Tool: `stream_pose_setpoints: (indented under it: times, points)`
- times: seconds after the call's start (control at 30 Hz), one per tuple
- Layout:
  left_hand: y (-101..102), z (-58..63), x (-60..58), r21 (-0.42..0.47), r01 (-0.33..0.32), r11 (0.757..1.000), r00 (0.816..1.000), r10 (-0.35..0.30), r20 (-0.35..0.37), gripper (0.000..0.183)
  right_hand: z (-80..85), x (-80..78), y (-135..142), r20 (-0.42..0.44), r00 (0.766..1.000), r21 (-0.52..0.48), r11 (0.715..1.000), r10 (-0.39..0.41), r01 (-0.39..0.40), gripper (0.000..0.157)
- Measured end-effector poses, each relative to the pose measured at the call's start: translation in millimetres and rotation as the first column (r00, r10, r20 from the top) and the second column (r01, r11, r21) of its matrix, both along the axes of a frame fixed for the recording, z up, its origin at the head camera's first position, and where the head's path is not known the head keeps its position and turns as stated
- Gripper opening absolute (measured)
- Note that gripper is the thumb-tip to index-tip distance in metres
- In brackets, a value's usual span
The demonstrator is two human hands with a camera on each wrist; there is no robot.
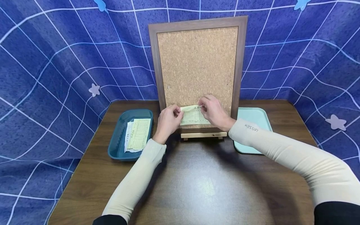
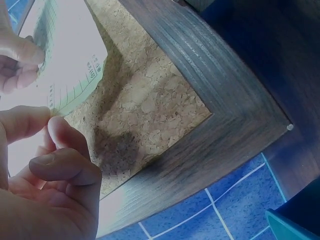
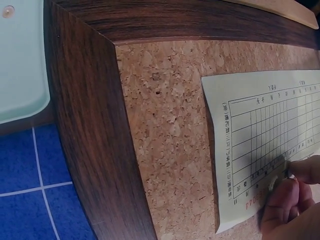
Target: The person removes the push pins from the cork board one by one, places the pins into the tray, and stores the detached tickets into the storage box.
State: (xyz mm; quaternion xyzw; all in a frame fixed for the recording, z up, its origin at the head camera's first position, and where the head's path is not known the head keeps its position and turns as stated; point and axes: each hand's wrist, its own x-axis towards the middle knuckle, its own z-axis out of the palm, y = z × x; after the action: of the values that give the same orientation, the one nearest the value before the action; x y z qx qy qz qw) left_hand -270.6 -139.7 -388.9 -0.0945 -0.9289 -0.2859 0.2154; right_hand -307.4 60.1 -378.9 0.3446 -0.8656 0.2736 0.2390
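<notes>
A pale yellow-green ruled paper slip [image 1: 194, 116] with printed writing lies sideways against the lower part of a cork board [image 1: 198, 65]. My left hand [image 1: 170, 120] pinches the slip's left edge between thumb and forefinger. In the left wrist view, the slip [image 2: 75, 55] bows away from the cork near its corner. My right hand [image 1: 213, 111] is at the slip's upper right, its fingertips drawn together in front of the paper. In the right wrist view, those fingers [image 3: 285, 202] pinch a small pale pushpin-like thing [image 3: 272, 182], mostly hidden.
Brown framing [image 1: 243, 62] borders the board, which leans on a low wooden stand [image 1: 203, 135]. A dark teal tray [image 1: 116, 140] at left holds more paper slips [image 1: 139, 134]. At right, partly behind my forearm, a mint tray [image 1: 254, 115] bears a small round thing [image 3: 7, 11].
</notes>
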Motion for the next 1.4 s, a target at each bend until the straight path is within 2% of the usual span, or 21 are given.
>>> stream_pose_setpoints:
  times: [0.23, 0.47, 1.13, 1.4]
  points:
    - [-0.6, -0.5, -0.4, 0.001, 0.002, 1.0, 1.0, -0.002, 0.007, 0.01, 1.9, 2.7, 0.1, 0.015, 0.999, 0.005, 0.999, -0.049, 0.049, 0.009]
    - [-0.6, 0.3, -0.5, 0.007, 0.005, 1.0, 1.0, -0.005, 0.016, 0.011, 6.3, 5.6, -1.5, 0.051, 0.995, 0.04, 0.996, -0.083, 0.081, 0.01]
    - [-1.1, 0.4, -0.2, 0.001, 0.007, 1.0, 1.0, -0.007, 0.001, 0.012, 8.1, 4.8, -4.2, 0.065, 0.994, 0.072, 0.994, -0.089, 0.084, 0.015]
    - [-0.6, 0.6, 0.5, -0.006, 0.002, 1.0, 1.0, -0.002, 0.0, 0.012, 6.7, 4.1, -3.8, 0.035, 0.997, 0.052, 0.996, -0.07, 0.069, 0.015]
